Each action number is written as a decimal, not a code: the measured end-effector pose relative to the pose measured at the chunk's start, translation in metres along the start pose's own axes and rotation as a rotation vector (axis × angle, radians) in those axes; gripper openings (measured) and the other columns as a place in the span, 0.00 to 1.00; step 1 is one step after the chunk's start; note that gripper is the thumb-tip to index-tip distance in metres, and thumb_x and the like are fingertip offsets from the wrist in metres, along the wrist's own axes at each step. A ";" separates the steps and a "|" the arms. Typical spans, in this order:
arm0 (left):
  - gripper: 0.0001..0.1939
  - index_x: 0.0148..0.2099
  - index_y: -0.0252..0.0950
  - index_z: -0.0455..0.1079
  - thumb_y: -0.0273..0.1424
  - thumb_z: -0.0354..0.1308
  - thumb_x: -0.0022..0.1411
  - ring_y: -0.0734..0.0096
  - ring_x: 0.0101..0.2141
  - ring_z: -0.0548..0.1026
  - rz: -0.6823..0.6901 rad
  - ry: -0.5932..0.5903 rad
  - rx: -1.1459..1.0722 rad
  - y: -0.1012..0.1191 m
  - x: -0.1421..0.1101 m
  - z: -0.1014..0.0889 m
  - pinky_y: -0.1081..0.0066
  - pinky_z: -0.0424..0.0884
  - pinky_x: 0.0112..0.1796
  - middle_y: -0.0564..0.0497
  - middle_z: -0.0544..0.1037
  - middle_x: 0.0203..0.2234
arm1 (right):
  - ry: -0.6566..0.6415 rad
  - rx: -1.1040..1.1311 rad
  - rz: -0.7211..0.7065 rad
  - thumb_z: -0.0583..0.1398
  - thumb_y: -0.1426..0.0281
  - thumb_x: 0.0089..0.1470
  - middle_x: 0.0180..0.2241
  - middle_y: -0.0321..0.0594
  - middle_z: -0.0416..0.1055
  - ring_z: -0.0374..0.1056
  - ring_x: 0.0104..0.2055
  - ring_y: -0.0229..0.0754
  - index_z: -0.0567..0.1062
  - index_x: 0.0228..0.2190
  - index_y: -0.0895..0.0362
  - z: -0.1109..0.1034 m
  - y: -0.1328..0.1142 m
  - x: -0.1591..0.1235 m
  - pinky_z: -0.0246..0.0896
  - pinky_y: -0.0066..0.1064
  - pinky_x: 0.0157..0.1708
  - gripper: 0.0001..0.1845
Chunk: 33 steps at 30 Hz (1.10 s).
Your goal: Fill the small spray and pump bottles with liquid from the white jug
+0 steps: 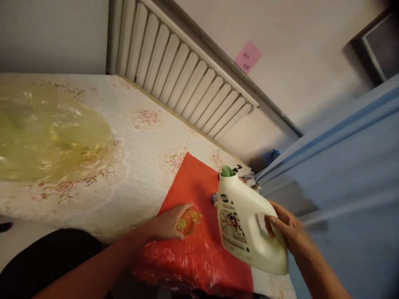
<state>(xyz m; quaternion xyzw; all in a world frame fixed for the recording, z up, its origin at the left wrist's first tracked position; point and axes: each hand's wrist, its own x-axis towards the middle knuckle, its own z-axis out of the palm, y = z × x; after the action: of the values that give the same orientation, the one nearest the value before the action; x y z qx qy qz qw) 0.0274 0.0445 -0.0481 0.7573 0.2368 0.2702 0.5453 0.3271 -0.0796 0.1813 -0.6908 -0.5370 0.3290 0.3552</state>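
My right hand (288, 230) is closed around the handle of a large pale-cream detergent jug (243, 224), which is tilted with its open neck toward the upper left. A green spout piece shows inside the neck, and the label carries a picture. In my left hand (168, 222) is a small clear plastic bottle (188, 221) with a yellow-orange tint, held from its left side. It is over a red plastic sheet (196, 182) on the table. The jug's neck is to the right of the bottle, apart from it.
A yellow transparent plastic bag (52, 133) lies on the flower-patterned tablecloth (134, 166) at left. Small items (247, 177) clutter the table behind the jug. A white radiator (183, 70) lines the wall, with a pink note (248, 56) above. Blue curtains (352, 195) hang at right.
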 end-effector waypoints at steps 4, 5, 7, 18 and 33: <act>0.49 0.66 0.41 0.56 0.25 0.66 0.39 0.47 0.61 0.62 -0.009 0.026 -0.034 0.002 -0.002 0.000 0.56 0.58 0.61 0.46 0.64 0.63 | 0.149 0.174 -0.067 0.64 0.55 0.50 0.15 0.29 0.65 0.54 0.17 0.33 0.72 0.42 0.57 0.027 0.003 0.029 0.45 0.24 0.18 0.22; 0.49 0.65 0.42 0.57 0.25 0.65 0.39 0.47 0.61 0.62 -0.005 0.031 -0.050 0.003 -0.002 -0.001 0.56 0.58 0.61 0.46 0.65 0.62 | 0.178 0.201 -0.090 0.64 0.56 0.50 0.15 0.30 0.65 0.55 0.17 0.33 0.72 0.38 0.57 0.035 0.004 0.037 0.46 0.24 0.17 0.19; 0.48 0.65 0.43 0.58 0.25 0.65 0.39 0.48 0.61 0.63 0.000 0.031 -0.076 0.003 -0.003 -0.001 0.57 0.58 0.60 0.47 0.66 0.62 | 0.221 0.233 -0.137 0.65 0.57 0.49 0.15 0.30 0.66 0.56 0.17 0.33 0.72 0.32 0.57 0.049 0.008 0.053 0.47 0.24 0.18 0.17; 0.46 0.64 0.41 0.59 0.28 0.67 0.40 0.48 0.58 0.65 -0.073 -0.003 0.006 0.013 -0.001 -0.006 0.58 0.60 0.60 0.46 0.67 0.60 | 0.499 0.347 -0.129 0.67 0.60 0.43 0.12 0.27 0.64 0.57 0.15 0.34 0.68 0.23 0.55 0.116 0.030 0.109 0.48 0.25 0.17 0.15; 0.39 0.58 0.49 0.62 0.32 0.67 0.42 0.52 0.52 0.70 0.017 0.052 0.102 0.014 -0.002 0.001 0.62 0.66 0.55 0.52 0.72 0.53 | 0.634 0.289 -0.120 0.67 0.61 0.44 0.15 0.27 0.64 0.57 0.18 0.34 0.70 0.26 0.56 0.166 0.058 0.123 0.51 0.25 0.19 0.14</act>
<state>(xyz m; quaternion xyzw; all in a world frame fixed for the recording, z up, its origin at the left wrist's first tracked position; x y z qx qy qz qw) 0.0274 0.0390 -0.0350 0.7789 0.2580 0.2821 0.4971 0.2431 0.0536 0.0349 -0.6684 -0.3873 0.1493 0.6172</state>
